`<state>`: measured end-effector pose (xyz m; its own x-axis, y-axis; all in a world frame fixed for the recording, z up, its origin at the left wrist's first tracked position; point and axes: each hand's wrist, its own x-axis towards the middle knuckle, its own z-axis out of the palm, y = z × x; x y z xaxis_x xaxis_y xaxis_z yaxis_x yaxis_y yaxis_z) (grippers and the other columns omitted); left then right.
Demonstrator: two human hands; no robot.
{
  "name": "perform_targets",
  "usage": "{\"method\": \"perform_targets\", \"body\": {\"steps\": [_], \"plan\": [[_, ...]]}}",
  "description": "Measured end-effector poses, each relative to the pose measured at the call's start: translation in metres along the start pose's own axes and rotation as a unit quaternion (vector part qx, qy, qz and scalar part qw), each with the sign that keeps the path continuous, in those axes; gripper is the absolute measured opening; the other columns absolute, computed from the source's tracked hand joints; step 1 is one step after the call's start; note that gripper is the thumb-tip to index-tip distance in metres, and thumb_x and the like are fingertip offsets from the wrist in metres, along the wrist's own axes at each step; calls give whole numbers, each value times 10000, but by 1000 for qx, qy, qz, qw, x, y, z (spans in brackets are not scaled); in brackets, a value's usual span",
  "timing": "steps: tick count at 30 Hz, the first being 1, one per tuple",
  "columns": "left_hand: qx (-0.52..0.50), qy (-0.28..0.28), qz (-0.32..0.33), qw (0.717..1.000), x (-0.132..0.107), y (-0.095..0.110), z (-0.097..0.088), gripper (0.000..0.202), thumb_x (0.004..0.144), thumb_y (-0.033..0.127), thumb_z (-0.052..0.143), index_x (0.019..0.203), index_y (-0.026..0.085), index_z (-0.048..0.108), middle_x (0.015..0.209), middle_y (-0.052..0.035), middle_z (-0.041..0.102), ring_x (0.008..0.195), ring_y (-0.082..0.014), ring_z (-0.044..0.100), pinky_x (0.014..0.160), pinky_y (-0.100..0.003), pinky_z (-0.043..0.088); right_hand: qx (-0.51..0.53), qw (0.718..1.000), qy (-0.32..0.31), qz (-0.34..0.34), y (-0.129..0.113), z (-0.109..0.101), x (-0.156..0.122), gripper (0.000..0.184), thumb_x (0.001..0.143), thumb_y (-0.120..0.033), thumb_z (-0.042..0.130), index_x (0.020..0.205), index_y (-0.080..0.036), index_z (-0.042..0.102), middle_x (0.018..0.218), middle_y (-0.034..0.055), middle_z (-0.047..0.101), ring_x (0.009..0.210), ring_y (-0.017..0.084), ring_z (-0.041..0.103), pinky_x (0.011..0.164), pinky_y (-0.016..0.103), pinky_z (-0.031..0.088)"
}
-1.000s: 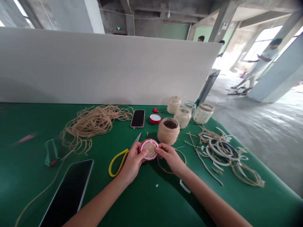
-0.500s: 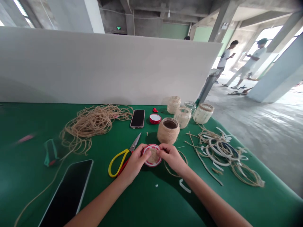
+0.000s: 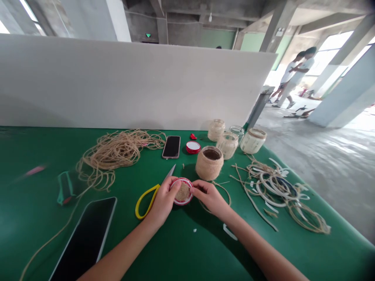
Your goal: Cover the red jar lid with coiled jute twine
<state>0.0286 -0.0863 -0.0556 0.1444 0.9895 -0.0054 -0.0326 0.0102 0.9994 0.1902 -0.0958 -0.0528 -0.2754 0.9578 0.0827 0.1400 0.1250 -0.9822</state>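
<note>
Between my hands is a red-and-white jar lid (image 3: 183, 192) with brown twine covering its middle. My left hand (image 3: 164, 199) is closed around its left side, thumb on the face. The thumb and bent fingers of my right hand (image 3: 209, 197) pinch its right rim. Behind the lid stands a twine-wrapped jar (image 3: 209, 164), upright and uncovered at the top. Scissors with yellow handles (image 3: 143, 203) lie under and beside my left hand, partly hidden by it. A loop of twine (image 3: 227, 195) lies by my right hand.
A twine heap (image 3: 117, 152), a phone (image 3: 171, 147) and a large dark tablet-like slab (image 3: 84, 238) lie left. Red lids (image 3: 193, 147) sit behind. Several glass jars (image 3: 227, 145) and tangled cord scraps (image 3: 275, 187) are right. A white panel (image 3: 131, 86) borders the table.
The lid has moved slightly left and tilted in my hands. My right thumb has slid from its face to the right rim. In the background two people have drawn closer together.
</note>
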Motion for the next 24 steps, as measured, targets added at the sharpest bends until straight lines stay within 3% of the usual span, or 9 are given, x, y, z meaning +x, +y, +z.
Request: {"method": "perform_targets", "body": {"steps": [3, 9, 12, 19, 24], "plan": [[3, 9, 2, 1000, 2, 0, -1, 252, 792, 410, 515, 846, 165, 543, 725, 9, 560, 644, -128, 521, 582, -214, 410, -11, 1000, -5, 5, 2, 1, 1, 214, 834, -334, 483, 805, -145, 580, 687, -4, 527, 617, 114, 460, 586, 227, 379], [36, 39, 8, 999, 2, 1, -1, 256, 791, 420, 511, 848, 172, 537, 748, 0, 574, 686, -143, 535, 616, -227, 420, -112, 990, 88, -22, 3, 2, 0, 172, 841, -306, 467, 785, -165, 549, 752, 12, 528, 683, 134, 486, 644, 245, 397], [19, 31, 2, 999, 3, -1, -1, 260, 793, 430, 508, 856, 179, 530, 751, 1, 577, 675, -142, 542, 612, -229, 422, -103, 991, 85, -16, 4, 2, 0, 173, 852, -308, 444, 755, -179, 505, 680, -13, 494, 624, 119, 460, 586, 230, 381], [-27, 30, 14, 999, 4, -8, -1, 273, 808, 433, 492, 873, 171, 533, 786, -18, 593, 709, -145, 568, 631, -236, 439, -78, 996, 48, 1, 1, 4, -3, 168, 854, -330, 452, 943, -193, 494, 609, -51, 427, 536, 97, 395, 482, 205, 313], [-26, 19, 2, 999, 3, -7, 0, 301, 792, 446, 512, 918, 174, 538, 840, -43, 617, 748, -172, 593, 627, -251, 451, -146, 988, 38, -11, -2, 8, -5, 153, 831, -285, 494, 728, -174, 472, 620, -46, 438, 557, 90, 383, 502, 207, 298]]}}
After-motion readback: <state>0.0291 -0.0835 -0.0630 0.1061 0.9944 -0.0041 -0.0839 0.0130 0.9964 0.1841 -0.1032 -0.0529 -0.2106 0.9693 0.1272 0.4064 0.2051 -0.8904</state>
